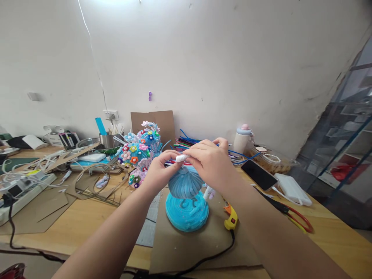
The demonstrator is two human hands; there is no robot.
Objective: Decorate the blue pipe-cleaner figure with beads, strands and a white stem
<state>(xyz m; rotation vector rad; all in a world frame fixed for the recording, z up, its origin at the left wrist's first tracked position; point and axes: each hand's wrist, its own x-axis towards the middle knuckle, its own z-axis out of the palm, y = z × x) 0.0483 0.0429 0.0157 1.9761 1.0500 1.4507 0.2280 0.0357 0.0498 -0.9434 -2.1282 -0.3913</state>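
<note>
A small white fuzzy coil [182, 158], like wound pipe cleaner, is pinched between the fingertips of my left hand [162, 166] and my right hand [207, 159]. Just below it is a light blue, ribbed pipe-cleaner ball [185, 184] with a narrow top. That ball appears above a round, bright blue coiled base [187, 215]; whether the two are joined I cannot tell. My right hand's fingers partly cover the coil. Left of my hands stand blue fuzzy balls covered in colourful small flowers [138, 153].
A yellow glue gun [231, 219] with a black cord lies on the cardboard [177, 248]. Pliers with red handles [300, 221], a phone [258, 174] and a white power bank [293, 189] lie at right. A bottle [241, 141] stands behind. Cables and a power strip [27, 193] are at left.
</note>
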